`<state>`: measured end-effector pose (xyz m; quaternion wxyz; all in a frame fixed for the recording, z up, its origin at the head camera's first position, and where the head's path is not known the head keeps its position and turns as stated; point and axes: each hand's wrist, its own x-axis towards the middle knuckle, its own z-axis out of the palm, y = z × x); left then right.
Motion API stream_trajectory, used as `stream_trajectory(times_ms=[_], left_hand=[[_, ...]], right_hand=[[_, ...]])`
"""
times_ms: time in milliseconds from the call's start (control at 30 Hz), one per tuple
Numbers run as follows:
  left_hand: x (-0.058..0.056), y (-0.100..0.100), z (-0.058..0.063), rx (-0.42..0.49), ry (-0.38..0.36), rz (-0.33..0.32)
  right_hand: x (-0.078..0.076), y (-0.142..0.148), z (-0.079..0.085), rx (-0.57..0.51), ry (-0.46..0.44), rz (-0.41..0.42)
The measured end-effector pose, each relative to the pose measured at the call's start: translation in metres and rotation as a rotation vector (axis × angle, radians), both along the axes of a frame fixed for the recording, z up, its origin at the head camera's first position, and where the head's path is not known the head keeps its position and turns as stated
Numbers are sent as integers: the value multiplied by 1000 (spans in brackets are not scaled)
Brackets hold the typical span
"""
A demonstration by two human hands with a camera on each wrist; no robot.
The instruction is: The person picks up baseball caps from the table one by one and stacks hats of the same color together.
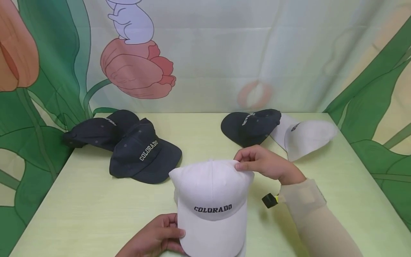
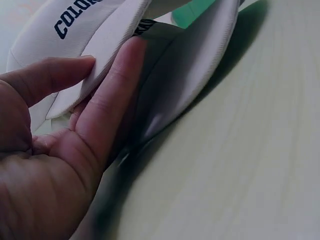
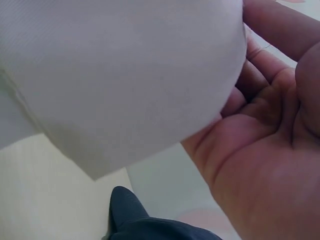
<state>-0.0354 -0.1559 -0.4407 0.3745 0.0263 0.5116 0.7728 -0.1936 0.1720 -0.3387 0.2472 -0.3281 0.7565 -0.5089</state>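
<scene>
A white baseball cap (image 1: 212, 182) with dark COLORADO lettering is at the front of the table, its brim towards me. My left hand (image 1: 158, 233) pinches the brim's left edge between thumb and fingers. At the crown's upper right, my right hand (image 1: 266, 164) holds the fabric between thumb and fingers. Under this cap the left wrist view shows a second white brim (image 2: 205, 60), with a gap between the two and my index finger in it. Most of that lower cap is hidden. The upper cap's crown (image 3: 130, 85) fills much of the right wrist view.
Two dark navy caps, one behind (image 1: 93, 132) and one in front (image 1: 131, 160), overlap at the back left. Another navy cap (image 1: 232, 128) touches a white cap (image 1: 309, 137) at the back right. A printed curtain (image 1: 205, 53) hangs behind the pale table (image 1: 80, 200).
</scene>
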Motion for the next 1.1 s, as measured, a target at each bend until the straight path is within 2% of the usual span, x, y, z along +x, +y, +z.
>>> stream_trajectory(times_ms=[200,433,800,1100], left_hand=[[4,-1,-2,-71,4,-23],[8,0,-1,-251,14,-16],[10,0,1,-457,186,-31],[2,3,14,-586,252,-135]], right_hand=[[3,1,-10,-5,-18,14],[6,3,-22,-11,-47,20],[9,7,-40,-17,-76,13],[11,5,-43,-5,-76,5]])
